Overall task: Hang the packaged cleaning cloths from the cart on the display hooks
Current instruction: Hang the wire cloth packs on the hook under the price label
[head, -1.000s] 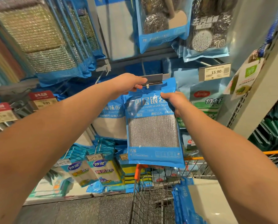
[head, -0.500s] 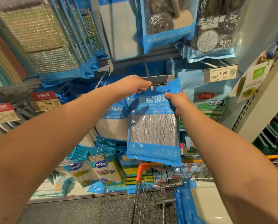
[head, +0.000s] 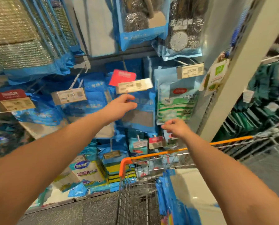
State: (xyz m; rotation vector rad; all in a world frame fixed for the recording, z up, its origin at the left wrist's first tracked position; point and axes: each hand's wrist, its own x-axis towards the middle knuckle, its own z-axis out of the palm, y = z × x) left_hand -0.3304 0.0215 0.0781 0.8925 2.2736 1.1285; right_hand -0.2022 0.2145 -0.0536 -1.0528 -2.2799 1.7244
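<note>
Hands are off the pack now. Your left hand (head: 121, 105), fingers loose, just touches the silver cloth pack (head: 139, 116) you held a moment ago; it hangs on its hook under the price tag (head: 133, 86). Your right hand (head: 176, 127) is loose and empty, just right of the pack. One pack is done. The orange cart rim (head: 151, 155) sits below, with more blue packs (head: 169, 197) inside. Reach down between the rim and the packed shelf.

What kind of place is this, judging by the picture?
Most likely a shop's cleaning-goods aisle: white price tags on hooks, blue packaged cloths hanging in rows, and an orange-rimmed wire shopping cart.
</note>
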